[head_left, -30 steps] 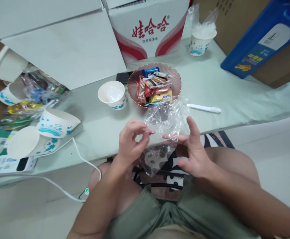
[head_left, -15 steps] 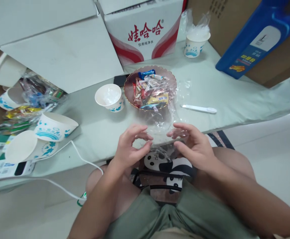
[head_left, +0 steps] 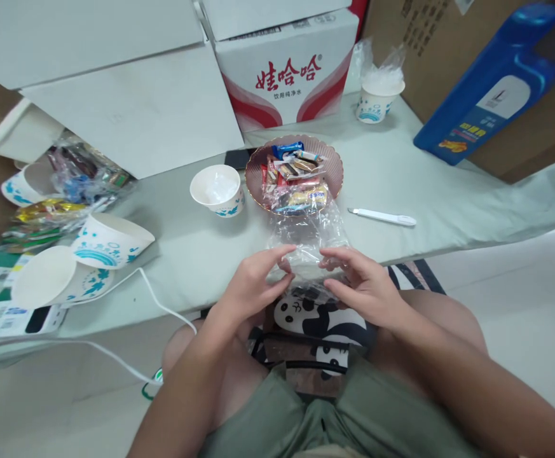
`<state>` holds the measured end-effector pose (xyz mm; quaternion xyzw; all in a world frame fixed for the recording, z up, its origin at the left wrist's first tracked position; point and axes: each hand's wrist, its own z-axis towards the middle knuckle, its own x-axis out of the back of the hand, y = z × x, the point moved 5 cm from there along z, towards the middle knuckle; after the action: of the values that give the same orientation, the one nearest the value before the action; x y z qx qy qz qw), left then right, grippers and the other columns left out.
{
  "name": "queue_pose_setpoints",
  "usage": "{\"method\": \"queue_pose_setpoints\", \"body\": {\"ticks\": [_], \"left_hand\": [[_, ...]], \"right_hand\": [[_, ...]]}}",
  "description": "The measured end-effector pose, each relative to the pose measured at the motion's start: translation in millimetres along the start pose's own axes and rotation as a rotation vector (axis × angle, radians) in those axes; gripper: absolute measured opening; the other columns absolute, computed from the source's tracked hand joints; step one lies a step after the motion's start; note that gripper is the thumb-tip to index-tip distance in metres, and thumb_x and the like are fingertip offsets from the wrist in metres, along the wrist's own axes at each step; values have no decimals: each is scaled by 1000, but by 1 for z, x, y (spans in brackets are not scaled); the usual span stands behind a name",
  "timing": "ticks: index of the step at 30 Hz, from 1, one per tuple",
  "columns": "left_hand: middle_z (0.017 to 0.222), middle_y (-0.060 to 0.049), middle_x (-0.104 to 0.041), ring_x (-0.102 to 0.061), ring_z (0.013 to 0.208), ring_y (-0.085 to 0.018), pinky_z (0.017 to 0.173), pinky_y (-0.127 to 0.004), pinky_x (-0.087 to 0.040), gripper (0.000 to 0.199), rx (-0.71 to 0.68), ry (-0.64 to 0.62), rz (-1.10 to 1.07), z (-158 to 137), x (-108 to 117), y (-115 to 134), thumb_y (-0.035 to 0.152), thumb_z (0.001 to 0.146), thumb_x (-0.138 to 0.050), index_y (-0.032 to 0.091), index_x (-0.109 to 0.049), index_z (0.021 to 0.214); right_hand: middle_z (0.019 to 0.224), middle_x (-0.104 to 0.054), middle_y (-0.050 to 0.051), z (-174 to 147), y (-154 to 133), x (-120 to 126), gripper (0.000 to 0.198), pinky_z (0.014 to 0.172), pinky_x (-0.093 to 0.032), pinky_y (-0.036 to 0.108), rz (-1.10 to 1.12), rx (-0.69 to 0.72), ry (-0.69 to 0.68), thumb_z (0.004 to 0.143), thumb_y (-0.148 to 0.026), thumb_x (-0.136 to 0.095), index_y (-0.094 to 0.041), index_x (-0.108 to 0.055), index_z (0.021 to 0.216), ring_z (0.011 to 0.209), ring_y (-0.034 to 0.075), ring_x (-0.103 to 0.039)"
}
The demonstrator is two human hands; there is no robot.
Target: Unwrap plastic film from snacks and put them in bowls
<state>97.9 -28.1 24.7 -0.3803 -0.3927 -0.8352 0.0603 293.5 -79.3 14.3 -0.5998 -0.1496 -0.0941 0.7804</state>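
A clear plastic bag (head_left: pixel 306 238) lies crumpled from the front of the candy bowl to the table's near edge. My left hand (head_left: pixel 258 280) is at the bag's left side, thumb and forefinger apart, fingertips against or just over the film. At the right side, my right hand (head_left: pixel 365 283) faces it with its thumb spread from the curved fingers. Exact contact with the film is hard to make out. Beyond the bag, the pink ribbed bowl (head_left: pixel 335 166) with a gold rim holds several wrapped candies (head_left: pixel 301 166); the bag's far end overlaps its front.
A white paper cup (head_left: pixel 217 191) stands left of the bowl; a white-handled cutter (head_left: pixel 384 217) lies to its right. Tipped paper cups (head_left: pixel 110 242), snack packets (head_left: pixel 48 210) and a white cable (head_left: pixel 156 302) are at the left. Boxes (head_left: pixel 287 83) and a blue bottle (head_left: pixel 482 95) stand behind.
The plastic bag has spread flatter and wider in front of the bowl. Both hands have shifted slightly closer to each other around it. The view has tilted a little.
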Motion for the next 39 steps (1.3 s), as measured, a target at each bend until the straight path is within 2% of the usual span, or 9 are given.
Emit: {"method": "queue_pose_setpoints", "body": {"ticks": [5, 9, 13, 17, 20, 23, 28, 32, 39], "left_hand": [[78, 0, -58, -58, 72, -13, 67, -25, -50, 14, 8, 118, 145, 1, 8, -2, 16, 88, -64, 21, -70, 99], [102, -8, -58, -59, 99, -22, 86, -38, -53, 5, 19, 224, 137, 0, 18, 3, 20, 81, -67, 21, -70, 78], [110, -8, -70, -60, 124, -28, 109, -51, -44, 11, 1, 152, -214, 0, 17, 7, 23, 83, -59, 21, -57, 72], [91, -7, -76, -73, 99, -25, 93, -43, -54, 20, 306, 62, -637, 0, 3, -7, 40, 87, -62, 22, -57, 93], [95, -9, -77, -74, 86, -22, 69, -31, -56, 49, 550, -179, -824, 0, -17, -13, 40, 72, -78, 20, -57, 111], [87, -6, -76, -72, 76, -18, 65, -27, -54, 34, 732, -219, -767, 0, -24, -22, 34, 73, -77, 18, -62, 97], [91, -5, -75, -73, 77, -17, 67, -27, -55, 29, 744, -9, -803, 4, -19, -31, 40, 77, -73, 18, -57, 87], [75, 1, -72, -70, 65, -14, 61, -24, -53, 32, 781, -112, -847, 3, -23, -31, 35, 74, -75, 20, -56, 95], [49, 8, -55, -52, 38, -10, 39, -19, -38, 26, 862, -39, -901, 1, -20, -37, 34, 73, -67, 22, -58, 94]], "right_hand": [[89, -61, 5, 4, 4, -3, 27, 77, -56, 38, -337, 106, 94, 92, -20, -59, -25, -70, 117, 84, 20, -63], [122, -55, 14, 5, -5, 3, 10, 95, -50, 50, -576, 248, 296, 88, -23, -66, -24, -75, 90, 121, 33, -55], [111, -70, 7, 3, -19, -3, 7, 109, -38, 57, -446, 403, 119, 86, -22, -66, -24, -67, 80, 120, 32, -61], [59, -63, -4, 7, -12, -12, 18, 74, -54, 34, -78, 78, -73, 94, -25, -53, -23, -60, 78, 56, 13, -60], [58, -59, -4, 10, 5, -14, 18, 53, -45, 27, 112, -241, -28, 94, -35, -55, -22, -59, 83, 51, 12, -55], [75, -64, -3, 14, 21, -10, 30, 61, -50, 27, 346, -388, 124, 85, -39, -67, -23, -55, 108, 63, 13, -62], [106, -71, 5, 15, 32, -19, 53, 81, -56, 34, 576, -530, 72, 70, -33, -80, -24, -54, 115, 91, 18, -69], [88, -70, 3, 14, 26, -23, 20, 66, -54, 30, 539, -556, 18, 82, -34, -66, -21, -59, 95, 73, 16, -67], [51, -47, -10, 14, 28, -19, 23, 40, -32, 21, 464, -535, 74, 90, -44, -59, -26, -53, 103, 39, 10, -40]]}}
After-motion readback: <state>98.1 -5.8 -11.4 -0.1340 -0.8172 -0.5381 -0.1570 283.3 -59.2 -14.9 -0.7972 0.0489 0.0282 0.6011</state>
